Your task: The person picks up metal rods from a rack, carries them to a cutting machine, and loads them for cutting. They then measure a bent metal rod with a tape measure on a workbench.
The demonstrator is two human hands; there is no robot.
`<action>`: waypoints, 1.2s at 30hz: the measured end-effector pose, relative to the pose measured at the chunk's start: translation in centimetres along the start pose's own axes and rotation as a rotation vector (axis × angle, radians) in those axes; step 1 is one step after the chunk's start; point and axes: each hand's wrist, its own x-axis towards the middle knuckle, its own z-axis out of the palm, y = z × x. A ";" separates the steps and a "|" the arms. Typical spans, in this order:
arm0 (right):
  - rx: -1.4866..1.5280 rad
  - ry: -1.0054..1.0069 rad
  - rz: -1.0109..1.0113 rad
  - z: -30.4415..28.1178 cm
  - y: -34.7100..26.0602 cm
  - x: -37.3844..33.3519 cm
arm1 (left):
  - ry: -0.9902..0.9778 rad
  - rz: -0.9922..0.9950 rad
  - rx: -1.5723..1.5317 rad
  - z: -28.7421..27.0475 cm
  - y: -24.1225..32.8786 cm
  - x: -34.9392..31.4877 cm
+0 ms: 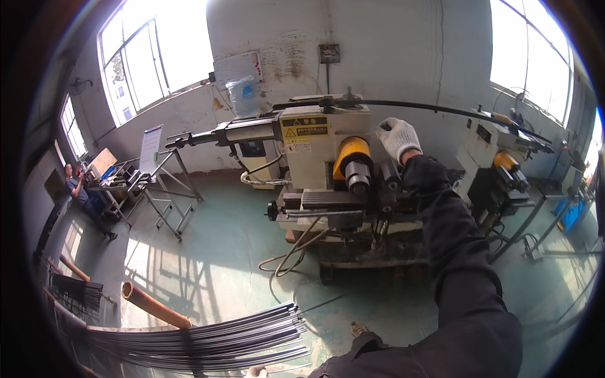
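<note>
My right hand (397, 138), in a white knitted glove, is stretched out to the beige machine (315, 148), just right of its yellow roller housing (350, 154). The fingers curl toward the machine's side, and whether they grip anything is hidden. A long dark rod (441, 109) runs across the machine top, above the hand and apart from it. Only a sliver of my gloved left hand (256, 372) shows at the bottom edge, next to the ends of a bundle of thin dark metal rods (208, 343). Its grip is out of view.
A second similar machine (495, 157) stands to the right. Cables (287, 255) trail over the green floor below the first machine. An orange-brown tube (154, 305) lies left of the bundle. A metal stand (167, 189) and a seated person (79, 195) are at the far left.
</note>
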 end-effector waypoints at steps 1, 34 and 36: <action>-0.024 0.028 0.007 1.4 0.8 3.8 | 0.050 -0.068 -0.084 1.8 0.7 0.1; 1.998 -0.718 -0.390 6.7 -14.5 3.1 | 0.636 -0.507 -1.025 11.3 19.7 -10.7; 2.211 -1.034 -0.194 5.7 -18.2 -7.9 | 0.521 -0.389 -1.849 7.6 19.7 -14.9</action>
